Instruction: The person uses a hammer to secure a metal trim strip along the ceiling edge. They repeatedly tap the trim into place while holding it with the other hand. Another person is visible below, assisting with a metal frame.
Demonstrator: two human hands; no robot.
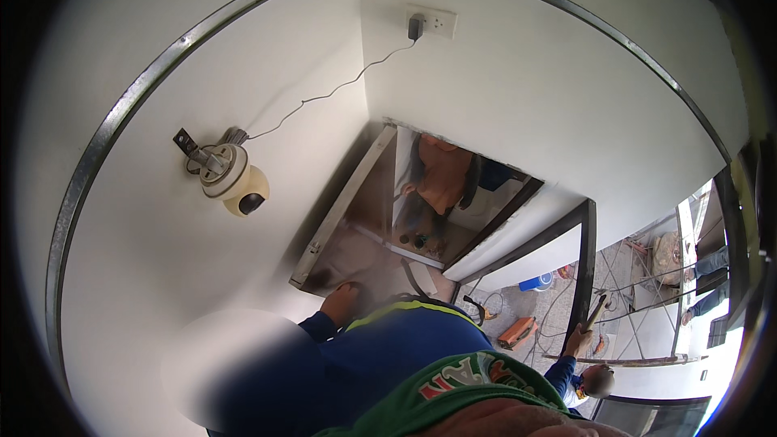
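Note:
My left hand (341, 301) is at the lower end of a pale frame piece (336, 214) that edges an opening in the white wall. Its fingers are blurred, and whether they touch anything cannot be made out. Out to the right, my right hand (576, 343) closes around a tan, stick-like tool (596, 314) with a dark tip. It is beside the foot of a dark metal post (586, 263). Blue sleeves cover both arms, and a green cloth (453, 388) lies across my front.
A person in orange (441, 174) is visible through the opening. A camera (231, 178) projects from the left wall, its cable running to an outlet (431, 22). An orange case (518, 332), a blue container (536, 282) and loose cables lie below. Another person's head (599, 380) shows lower right.

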